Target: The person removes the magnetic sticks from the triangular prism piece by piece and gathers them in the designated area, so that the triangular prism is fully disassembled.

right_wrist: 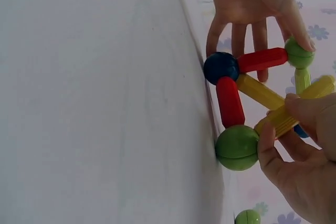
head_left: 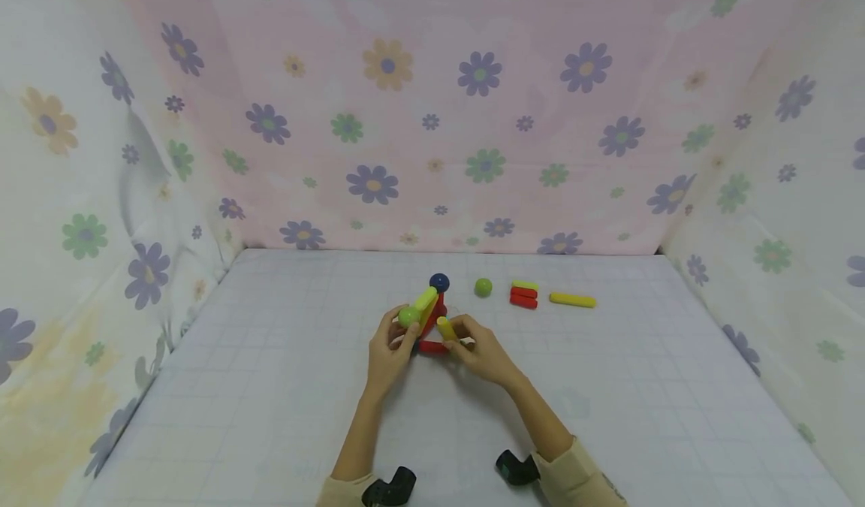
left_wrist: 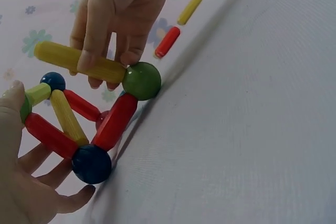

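Both hands are on a construction of magnetic sticks and balls above the table. My left hand pinches a light green ball at its upper corner, other fingers spread behind a red stick. Between thumb and fingers my right hand pinches a yellow stick; its end meets a green ball at the lower near corner. Another red stick joins that ball to a dark blue ball. A second blue ball tops the far side. A red ball is partly hidden.
Behind and right of the hands lie a loose green ball, a short yellow-green stick, two red sticks and a longer yellow stick. Flowered cloth walls the table's back and sides.
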Tool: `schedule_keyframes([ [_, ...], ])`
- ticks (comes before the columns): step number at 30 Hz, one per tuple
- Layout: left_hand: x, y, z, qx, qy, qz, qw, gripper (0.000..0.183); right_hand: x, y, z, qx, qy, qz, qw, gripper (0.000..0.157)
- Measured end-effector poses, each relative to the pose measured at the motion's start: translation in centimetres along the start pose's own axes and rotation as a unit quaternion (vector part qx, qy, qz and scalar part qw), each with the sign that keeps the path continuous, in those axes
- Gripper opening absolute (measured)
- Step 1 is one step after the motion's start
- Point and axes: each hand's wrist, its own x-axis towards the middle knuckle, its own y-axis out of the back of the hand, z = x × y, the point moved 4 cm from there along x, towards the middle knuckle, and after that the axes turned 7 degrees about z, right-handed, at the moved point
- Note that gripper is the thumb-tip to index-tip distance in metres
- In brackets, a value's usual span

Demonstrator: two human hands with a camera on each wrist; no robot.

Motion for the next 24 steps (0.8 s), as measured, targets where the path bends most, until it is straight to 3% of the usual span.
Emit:
schedule_keyframes([
  [5, -0.8, 0.2, 1.9, 0.016, -0.038, 0.003, 0.9991, 0.037, -0.3, 0.5, 0.6, 0.038, -0.013, 0.012, 0.999, 0.027],
  [8, -1.3, 0.3, 3.1, 0.021, -0.044, 0.005, 0.9988, 0.036, -0.4, 0.7, 0.8, 0.060, -0.040, 0.024, 0.997, 0.026],
  [10, -1.4, 0.2, 3.0, 0.023, -0.033, 0.016, 0.9991, 0.036, -0.4, 1.0, 0.1, 0.072, -0.059, 0.028, 0.995, 0.025],
  [13, -1.4, -0.1, 1.2, 0.031, -0.027, 0.043, 0.9982, 0.036, -0.5, 1.4, -0.7, 0.086, -0.085, 0.027, 0.992, 0.026],
  [17, -1.4, -0.6, -1.0, 0.054, -0.021, 0.119, 0.9912, 0.044, -0.5, 1.2, 0.3, 0.104, -0.103, 0.027, 0.989, 0.027],
  [21, -1.9, -0.7, -0.2, 0.057, -0.028, 0.232, 0.9706, 0.045, -0.6, 0.8, 1.7, 0.150, -0.110, 0.034, 0.982, 0.029],
  [24, -2.3, -1.0, 0.4, 0.045, -0.055, 0.269, 0.9604, 0.033, -0.6, 0.5, 2.1, 0.189, -0.110, 0.033, 0.975, 0.029],
])
